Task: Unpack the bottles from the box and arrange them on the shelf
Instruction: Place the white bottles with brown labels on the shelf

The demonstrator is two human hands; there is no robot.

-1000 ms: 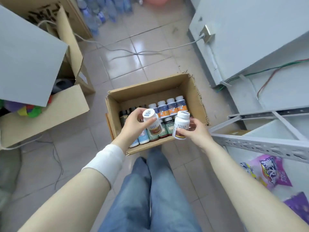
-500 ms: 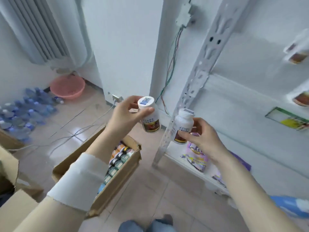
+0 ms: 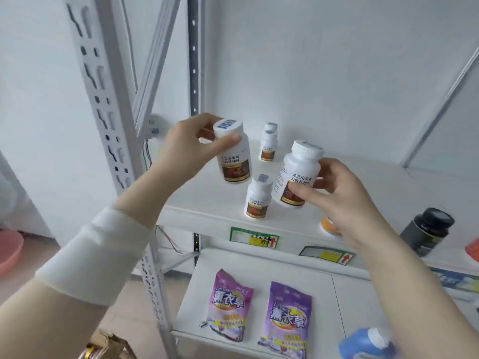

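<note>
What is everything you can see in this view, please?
shelf unit: one, white metal, ahead.
held pill bottles: two, white, one per hand, above upper shelf.
standing pill bottles: three, white, on upper shelf.
black bottle: one, black, upper shelf's right end.
lavender packets: two, purple, lower shelf.
price tags: two, green-yellow, upper shelf's front edge.
blue bottle: one, white cap, bottom right.
basin: one, pink, floor at left.
cardboard box: one, brown, bottom left.
left hand: one, gripping a bottle near its cap.
right hand: one, gripping a bottle's body.
</note>
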